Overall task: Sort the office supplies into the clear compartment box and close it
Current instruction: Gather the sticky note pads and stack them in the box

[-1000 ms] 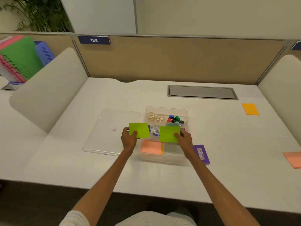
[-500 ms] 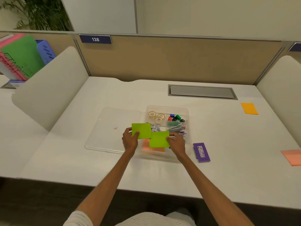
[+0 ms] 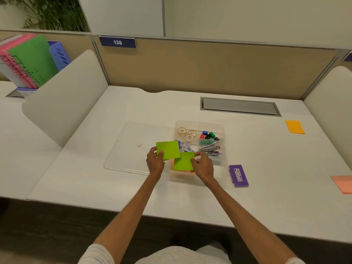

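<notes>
The clear box [image 3: 223, 169] is seen open at the middle of the desk [image 3: 190, 202], its lid [image 3: 131, 149] laid flat just to its left. The box is divided into compartments: tape rolls [image 3: 187, 132] are held in the far left one, coloured clips [image 3: 208, 135] in the far right one, small printed packets [image 3: 184, 146] in the middle left, and metal staplers with pens [image 3: 209, 149] in the middle right. An orange pad [image 3: 172, 173] is glimpsed in the near left compartment, mostly covered.

Two bright green square pads are held over the box's left side. The left pad [image 3: 168, 150] is gripped at its near left corner by the left hand [image 3: 155, 162], thumb on top, fingers curled beneath. The right pad [image 3: 183, 161] is held lower, over the near left compartment, its far left corner tucked under the left pad; it is pinched at its right edge by the right hand [image 3: 202, 165], thumb and fingertips closed on the edge. Both forearms are stretched forward from the near edge of the desk.

A purple case [image 3: 238, 175] is laid just right of the box. A further orange pad [image 3: 294, 127] and a pink pad [image 3: 342, 183] are left well apart at the right.
</notes>
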Action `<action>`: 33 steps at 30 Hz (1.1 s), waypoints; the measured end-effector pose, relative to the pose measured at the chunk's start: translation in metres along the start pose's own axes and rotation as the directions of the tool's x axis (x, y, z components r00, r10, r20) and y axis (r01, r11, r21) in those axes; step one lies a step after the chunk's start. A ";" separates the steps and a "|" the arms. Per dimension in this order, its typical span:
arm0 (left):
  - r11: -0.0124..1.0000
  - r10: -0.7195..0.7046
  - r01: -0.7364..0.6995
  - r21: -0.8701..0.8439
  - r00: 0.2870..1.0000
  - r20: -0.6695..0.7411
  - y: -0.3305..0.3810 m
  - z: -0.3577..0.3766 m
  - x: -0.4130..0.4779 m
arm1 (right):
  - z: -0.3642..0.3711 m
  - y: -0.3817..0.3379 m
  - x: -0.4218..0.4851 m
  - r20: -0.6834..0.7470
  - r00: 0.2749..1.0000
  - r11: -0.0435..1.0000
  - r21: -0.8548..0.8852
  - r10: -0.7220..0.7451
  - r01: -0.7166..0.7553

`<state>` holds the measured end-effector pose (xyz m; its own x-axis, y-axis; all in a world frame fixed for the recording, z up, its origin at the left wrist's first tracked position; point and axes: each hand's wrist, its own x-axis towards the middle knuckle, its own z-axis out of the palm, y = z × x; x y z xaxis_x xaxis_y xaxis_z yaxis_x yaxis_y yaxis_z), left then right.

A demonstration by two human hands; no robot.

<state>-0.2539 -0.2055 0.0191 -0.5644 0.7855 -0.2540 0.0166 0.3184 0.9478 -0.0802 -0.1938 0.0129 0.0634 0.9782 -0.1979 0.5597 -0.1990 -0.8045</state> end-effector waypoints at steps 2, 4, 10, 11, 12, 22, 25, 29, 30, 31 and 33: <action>1.000 -0.007 0.007 0.000 1.000 -0.007 0.000 -0.003 0.001 | 0.005 -0.004 -0.001 0.029 1.000 1.000 0.000 0.008 -0.008; 1.000 -0.010 0.010 -0.005 1.000 -0.012 0.000 -0.006 0.002 | 0.010 -0.007 -0.003 0.053 0.998 1.000 -0.009 0.031 -0.030; 1.000 -0.004 0.004 0.003 1.000 -0.024 -0.002 -0.010 0.003 | 0.022 -0.011 -0.002 0.077 0.990 0.993 0.018 0.115 -0.116; 1.000 -0.005 0.005 0.003 1.000 -0.022 -0.003 -0.011 0.003 | 0.023 -0.011 -0.001 0.087 0.990 0.994 -0.001 0.112 -0.112; 1.000 -0.004 0.004 0.001 1.000 -0.019 -0.005 -0.011 0.003 | 0.022 -0.011 -0.001 0.089 0.992 0.995 -0.057 0.088 -0.083; 1.000 0.020 -0.021 0.002 1.000 0.018 -0.010 -0.008 0.010 | -0.006 0.000 0.015 0.015 0.997 0.920 -0.385 -0.073 0.073; 0.998 0.059 -0.058 -0.019 0.996 0.062 -0.009 -0.003 0.010 | -0.010 -0.003 0.018 -0.020 0.999 0.970 -0.242 -0.035 0.029; 0.997 0.067 -0.059 -0.042 0.970 0.234 -0.004 0.004 0.011 | -0.011 -0.013 0.023 0.083 0.997 0.998 0.058 0.000 -0.005; 0.998 0.059 -0.049 -0.041 0.955 0.291 -0.003 0.007 0.010 | -0.011 -0.014 0.025 0.093 0.996 0.995 0.100 -0.003 -0.006; 0.999 0.052 -0.046 -0.025 0.937 0.346 -0.002 0.010 0.009 | -0.011 -0.014 0.026 0.084 0.996 0.993 0.121 -0.005 -0.005; 0.996 0.055 -0.077 0.035 0.906 0.419 -0.003 0.013 0.007 | -0.011 -0.012 0.028 0.044 0.999 0.993 0.119 0.003 -0.008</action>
<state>-0.2476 -0.1939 0.0122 -0.1647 0.9519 -0.2584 0.0894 0.2754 0.9572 -0.0759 -0.1628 0.0235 0.0285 0.9741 -0.2243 0.4568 -0.2123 -0.8639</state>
